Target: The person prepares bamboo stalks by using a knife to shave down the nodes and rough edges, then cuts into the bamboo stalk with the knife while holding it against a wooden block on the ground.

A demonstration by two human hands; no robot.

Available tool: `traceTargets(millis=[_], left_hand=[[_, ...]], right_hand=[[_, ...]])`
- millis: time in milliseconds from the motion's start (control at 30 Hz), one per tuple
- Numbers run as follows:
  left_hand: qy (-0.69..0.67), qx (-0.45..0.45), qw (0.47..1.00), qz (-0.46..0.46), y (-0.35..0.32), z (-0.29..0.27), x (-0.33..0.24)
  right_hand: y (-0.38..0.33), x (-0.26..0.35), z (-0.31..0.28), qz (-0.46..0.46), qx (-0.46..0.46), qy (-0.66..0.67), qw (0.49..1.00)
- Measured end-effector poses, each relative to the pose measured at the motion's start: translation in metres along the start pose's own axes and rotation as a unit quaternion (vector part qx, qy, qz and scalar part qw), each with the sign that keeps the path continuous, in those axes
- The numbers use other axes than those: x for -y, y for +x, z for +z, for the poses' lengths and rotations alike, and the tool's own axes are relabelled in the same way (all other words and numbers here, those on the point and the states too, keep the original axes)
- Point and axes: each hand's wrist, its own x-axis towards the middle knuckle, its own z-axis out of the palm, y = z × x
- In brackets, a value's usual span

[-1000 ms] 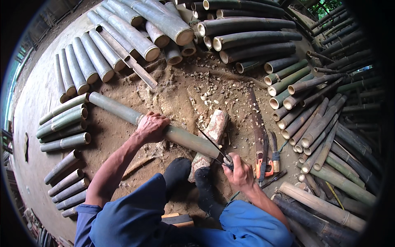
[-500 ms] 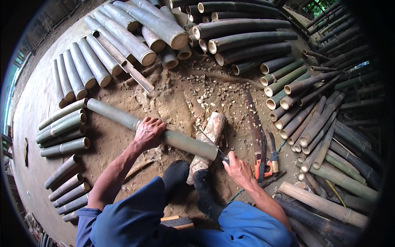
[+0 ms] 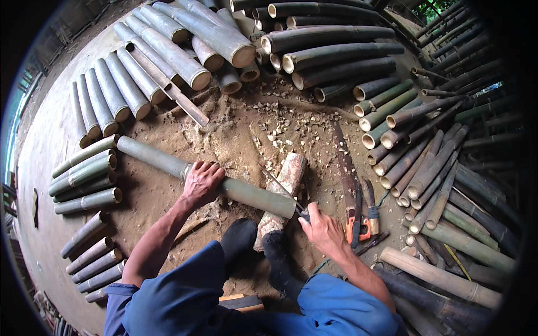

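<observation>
My left hand [image 3: 203,180] is closed over the middle of a grey-green bamboo pole [image 3: 252,195]. The pole slopes down from the left, and its near right end rests on a short, rough log [image 3: 292,169] lying on the dirt. In my right hand [image 3: 324,225], just beyond that end, is the dark handle of a tool with a long thin blade [image 3: 278,182]. Its blade runs up and left against or just behind the pole's cut end; whether it touches cannot be made out. My dark-covered feet [image 3: 240,238] are beside the log, one pressed against it.
Cut bamboo pieces [image 3: 106,89] lie in rows at left and along the back. More bamboo poles [image 3: 443,274] are heaped at right. An orange-handled saw [image 3: 354,224] and a curved blade [image 3: 369,193] lie right of the log. Wood chips [image 3: 280,126] litter the dirt.
My right hand has moved slightly up and left, pushing the blade farther past the pole's end. The pole and left hand have shifted a touch left.
</observation>
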Motion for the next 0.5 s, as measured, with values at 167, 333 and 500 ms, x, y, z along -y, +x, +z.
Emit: traceTargets(millis=[167, 333, 500], left_hand=[[0.015, -0.055, 0.998, 0.002, -0.008, 0.009, -0.004], [0.028, -0.073, 0.997, 0.002, -0.012, 0.014, -0.006], [0.035, -0.084, 0.996, -0.014, -0.019, 0.018, -0.004]], right_hand=[[-0.007, -0.005, 0.007, -0.139, -0.147, 0.096, 0.975], [0.001, -0.013, 0.005, 0.029, 0.038, -0.011, 0.999], [-0.008, 0.022, -0.015, -0.129, -0.113, 0.073, 0.982]])
